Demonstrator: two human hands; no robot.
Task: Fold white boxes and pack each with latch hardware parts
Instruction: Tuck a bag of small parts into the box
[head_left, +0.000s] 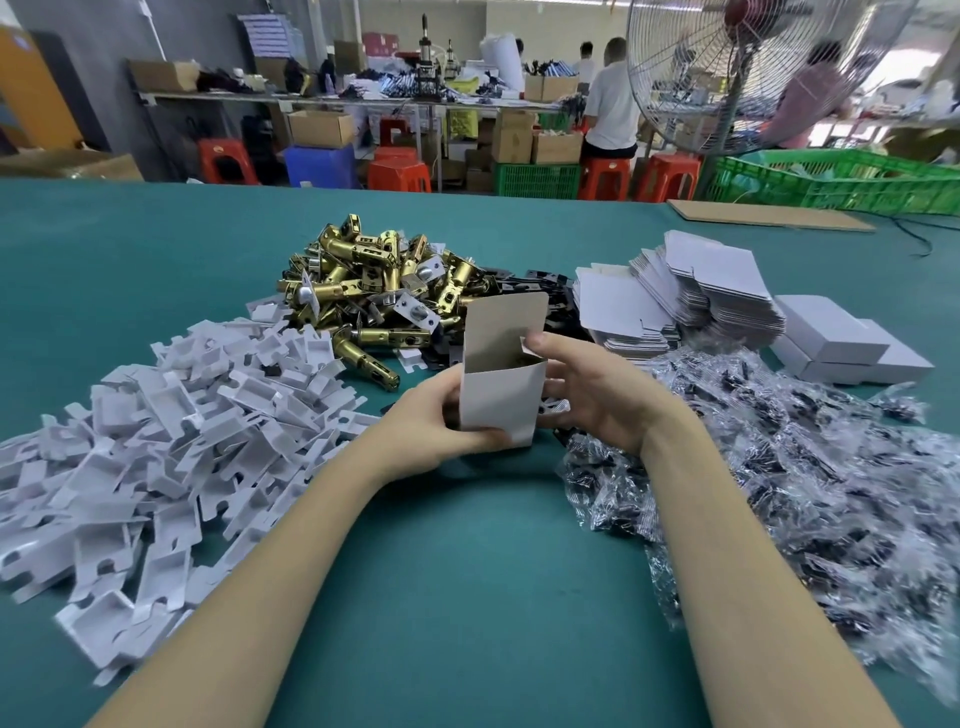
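A small white box (501, 400) stands upright in the middle of the green table, its top open and its brown-lined lid flap raised. My left hand (434, 421) grips its lower left side. My right hand (597, 387) holds its right side, with the thumb pressing a small side flap at the opening. Behind the box lies a heap of brass latch bolts (374, 291). White card inserts (171, 447) are piled at the left. Clear bags of dark screws (779, 478) spread out at the right. Flat unfolded boxes (691, 291) are stacked at the back right.
Two or three closed white boxes (841, 343) sit at the far right beside the flat stack. Black plates (540, 291) lie behind the held box. A brown card sheet (763, 215) and a green crate (841, 182) are at the table's far edge. People work at benches beyond.
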